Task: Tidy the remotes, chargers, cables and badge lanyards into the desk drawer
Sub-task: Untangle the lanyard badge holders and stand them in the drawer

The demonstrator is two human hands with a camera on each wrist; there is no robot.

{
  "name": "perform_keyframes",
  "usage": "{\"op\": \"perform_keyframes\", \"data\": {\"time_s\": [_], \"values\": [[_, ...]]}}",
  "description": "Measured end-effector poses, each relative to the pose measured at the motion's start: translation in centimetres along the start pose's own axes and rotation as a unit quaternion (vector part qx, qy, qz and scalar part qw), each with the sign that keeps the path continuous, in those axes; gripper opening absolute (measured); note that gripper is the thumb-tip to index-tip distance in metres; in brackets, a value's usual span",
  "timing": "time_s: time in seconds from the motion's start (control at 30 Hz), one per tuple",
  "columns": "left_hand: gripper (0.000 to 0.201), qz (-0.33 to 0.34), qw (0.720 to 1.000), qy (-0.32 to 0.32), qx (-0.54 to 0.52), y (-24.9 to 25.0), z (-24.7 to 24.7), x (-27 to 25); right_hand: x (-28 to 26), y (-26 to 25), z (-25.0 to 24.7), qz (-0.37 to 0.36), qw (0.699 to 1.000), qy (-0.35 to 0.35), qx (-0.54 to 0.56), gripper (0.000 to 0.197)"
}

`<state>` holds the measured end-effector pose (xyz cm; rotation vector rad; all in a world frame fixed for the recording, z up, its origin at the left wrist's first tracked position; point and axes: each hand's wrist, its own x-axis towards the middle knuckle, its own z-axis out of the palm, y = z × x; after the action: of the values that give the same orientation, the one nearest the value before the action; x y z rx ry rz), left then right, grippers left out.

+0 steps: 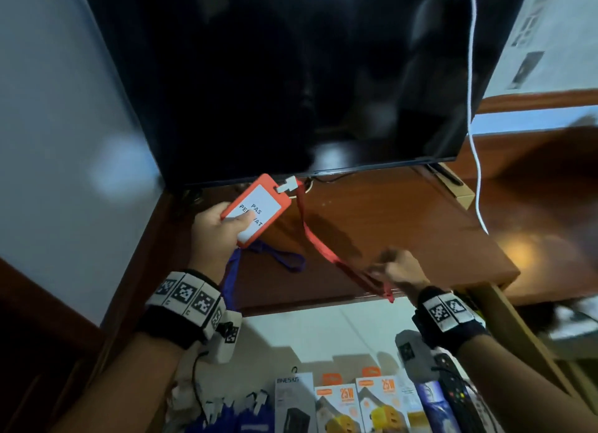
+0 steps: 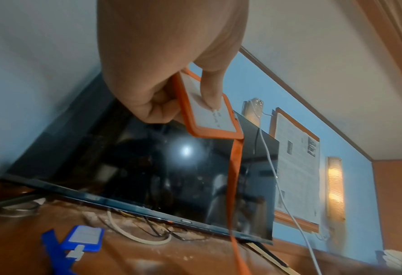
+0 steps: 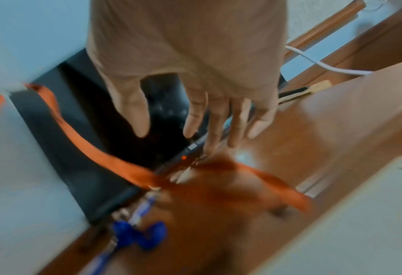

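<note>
Lanyards are the business at hand, but the biggest thing in front of both hands is the television (image 1: 291,76), standing at the back of the desk (image 1: 404,212); its low bottom edge leaves only a thin gap, with loose cords lying under it. The desk top spreads beneath both hands, and an open drawer (image 1: 310,338) lies below the wrists, nearer the body, already lined with charger boxes (image 1: 382,400) and a remote (image 1: 453,397), likely so each new piece can simply be lowered in.

A white cable (image 1: 473,115) hangs down the screen's right side, beyond the right hand.

The orange strap (image 1: 326,248) runs slack from the left hand to the right hand, so it seems to be being gathered rather than dragged in loose. A blue strap (image 1: 284,259) lies on the desk just under the left hand, its blue badge (image 2: 83,237) flat on the wood, probably waiting its turn.

The left hand (image 1: 215,230) pinches the orange badge holder (image 1: 254,211) between thumb and curled fingers, lifted off the desk. The right hand (image 1: 396,269) reaches at the strap's far loop with fingers (image 3: 215,126) spread and straight; blur hides whether it touches.
</note>
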<state>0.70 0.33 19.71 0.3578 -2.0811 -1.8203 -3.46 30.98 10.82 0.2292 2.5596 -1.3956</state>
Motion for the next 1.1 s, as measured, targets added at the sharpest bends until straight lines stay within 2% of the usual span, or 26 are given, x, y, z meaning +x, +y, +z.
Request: {"op": "perform_keyframes", "data": {"time_s": [0.07, 0.1, 0.2, 0.3, 0.37, 0.47, 0.6, 0.73, 0.83, 0.9, 0.93, 1.0, 1.1], "values": [[0.007, -0.004, 1.000, -0.031, -0.002, 0.5, 2.4, -1.1, -1.1, -2.6, -1.0, -0.083, 0.985, -0.028, 0.150, 0.048], [0.011, 0.001, 0.999, -0.051, 0.004, 0.8, 3.6, -1.8, -1.7, -4.1, -1.5, -0.120, 0.970, -0.044, 0.205, 0.053], [0.008, 0.011, 0.992, -0.118, 0.042, 2.1, 6.7, -3.9, -3.0, -7.4, -2.9, -0.191, 0.932, -0.081, 0.296, 0.057], [0.006, 0.029, 0.987, -0.148, 0.053, 3.1, 8.9, -5.6, -3.3, -7.9, -3.8, -0.198, 0.922, -0.110, 0.314, 0.046], [0.003, 0.032, 0.990, -0.136, 0.037, 3.4, 9.9, -6.6, -3.5, -7.3, -4.1, -0.197, 0.918, -0.118, 0.323, 0.036], [0.006, 0.018, 0.997, -0.079, -0.022, 3.5, 11.0, -7.7, -4.5, -6.6, -4.1, -0.218, 0.899, -0.132, 0.356, 0.019], [0.008, 0.007, 0.996, -0.008, -0.094, 3.3, 12.7, -9.2, -5.1, -5.8, -2.7, -0.236, 0.901, -0.122, 0.343, 0.020], [0.009, -0.001, 0.992, -0.012, -0.123, 2.8, 14.3, -9.9, -5.9, -6.4, -1.5, -0.229, 0.893, -0.097, 0.376, 0.023], [0.009, -0.034, 0.995, -0.046, -0.087, 2.3, 13.9, -9.8, -5.7, -6.7, -1.5, -0.241, 0.899, -0.052, 0.361, 0.018], [0.014, -0.031, 0.997, -0.067, -0.035, 2.1, 12.9, -9.5, -5.4, -6.7, -1.5, -0.265, 0.911, -0.036, 0.314, 0.015], [0.023, -0.014, 0.997, -0.071, 0.007, 2.2, 12.2, -9.2, -5.3, -6.7, -1.4, -0.283, 0.917, -0.040, 0.277, 0.016], [0.053, 0.043, 0.987, -0.088, 0.127, 2.6, 10.1, -8.4, -5.2, -6.9, -1.3, -0.319, 0.927, -0.064, 0.185, 0.018], [0.090, 0.155, 0.929, -0.152, 0.298, 4.2, 6.8, -7.6, -5.8, -7.7, -0.8, -0.354, 0.926, -0.117, 0.052, 0.029]]}}
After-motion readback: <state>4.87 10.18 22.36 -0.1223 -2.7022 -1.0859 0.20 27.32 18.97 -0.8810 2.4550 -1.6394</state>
